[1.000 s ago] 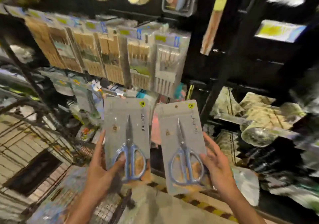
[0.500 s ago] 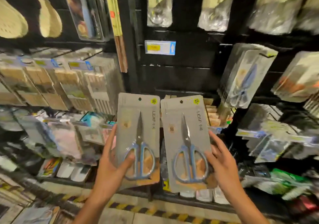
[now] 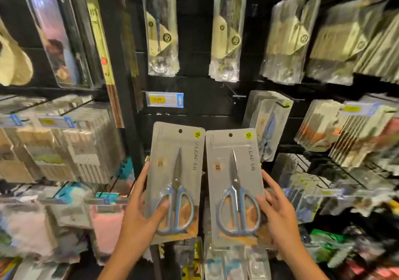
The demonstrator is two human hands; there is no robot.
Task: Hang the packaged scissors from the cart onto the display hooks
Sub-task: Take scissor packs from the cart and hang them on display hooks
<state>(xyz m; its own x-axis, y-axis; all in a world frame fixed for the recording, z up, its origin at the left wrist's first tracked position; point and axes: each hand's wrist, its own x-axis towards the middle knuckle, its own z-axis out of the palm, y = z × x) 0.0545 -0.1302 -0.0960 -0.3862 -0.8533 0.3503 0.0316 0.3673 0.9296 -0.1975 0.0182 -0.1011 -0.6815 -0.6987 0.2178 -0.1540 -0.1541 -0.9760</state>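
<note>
I hold two grey carded packs of blue-handled scissors side by side in front of the black display wall. My left hand (image 3: pixel 141 219) grips the left scissors pack (image 3: pixel 176 167), thumb across its front. My right hand (image 3: pixel 278 215) grips the right scissors pack (image 3: pixel 234 171) along its right edge. Each card has a hanging hole at the top. Matching scissors packs (image 3: pixel 268 124) hang on a hook at upper right. A bare display hook (image 3: pixel 236 96) sticks out just left of them, above my packs. The cart is out of view.
A yellow-and-blue price tag (image 3: pixel 164 100) hangs above the left pack. Bagged utensils (image 3: pixel 163 31) hang higher up. Wooden-stick packs (image 3: pixel 71 141) crowd the left, other packaged goods (image 3: pixel 345 132) the right, and more packs (image 3: pixel 228 262) lie below my hands.
The view has swung from the cart and floor up to the display wall. Both packs have risen with my hands and now sit closer to the hooks; my grips are unchanged.
</note>
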